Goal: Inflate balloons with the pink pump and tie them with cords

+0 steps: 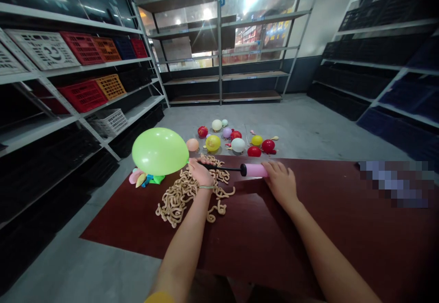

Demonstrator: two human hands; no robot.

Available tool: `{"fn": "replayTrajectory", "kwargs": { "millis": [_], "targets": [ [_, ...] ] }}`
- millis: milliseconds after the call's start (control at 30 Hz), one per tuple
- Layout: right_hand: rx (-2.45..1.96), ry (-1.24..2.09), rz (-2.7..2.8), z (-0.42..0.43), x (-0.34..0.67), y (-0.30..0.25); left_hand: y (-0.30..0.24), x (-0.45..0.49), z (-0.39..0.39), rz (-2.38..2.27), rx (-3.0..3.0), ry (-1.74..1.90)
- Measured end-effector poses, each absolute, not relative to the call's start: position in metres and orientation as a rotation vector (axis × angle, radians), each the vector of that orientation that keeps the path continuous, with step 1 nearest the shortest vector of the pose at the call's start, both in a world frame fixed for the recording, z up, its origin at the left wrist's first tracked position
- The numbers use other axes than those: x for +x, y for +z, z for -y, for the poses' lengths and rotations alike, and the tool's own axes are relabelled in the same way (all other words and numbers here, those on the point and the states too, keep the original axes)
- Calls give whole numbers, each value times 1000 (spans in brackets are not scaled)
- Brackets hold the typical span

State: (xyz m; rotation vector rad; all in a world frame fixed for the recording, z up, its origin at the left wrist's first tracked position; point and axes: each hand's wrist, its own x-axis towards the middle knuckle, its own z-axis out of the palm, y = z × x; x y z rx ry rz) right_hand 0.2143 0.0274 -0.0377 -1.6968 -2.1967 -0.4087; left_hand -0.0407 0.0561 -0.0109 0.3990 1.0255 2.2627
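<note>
A light green balloon, blown up, sticks out to the left over the far edge of the dark red table. My left hand is closed round the balloon's neck where it meets the black rod of a hand pump. My right hand grips the pump's pink barrel, which lies level above the table. Under my left hand lies a heap of tan, limp long balloons. A few flat coloured balloons lie just below the green one.
Several inflated balloons, red, yellow, white and pink, lie on the grey floor beyond the table. Metal shelves with red, orange and white crates line the left. Dark shelving stands at the right and empty racks at the back.
</note>
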Motion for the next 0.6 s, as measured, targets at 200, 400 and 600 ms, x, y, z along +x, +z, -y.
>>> {"fn": "replayTrajectory", "kwargs": {
  "millis": [200, 400, 600],
  "targets": [
    [-1746, -429, 2257, -9, 177, -29, -6, -45, -53, -1020, 334, 2319],
    [-1683, -320, 2373, 3, 145, -22, -6, -19, -46, -982, 407, 2170],
    [-1602, -399, 2308, -24, 199, -27, -4, -32, -50, -1023, 391, 2234]
  ]
}}
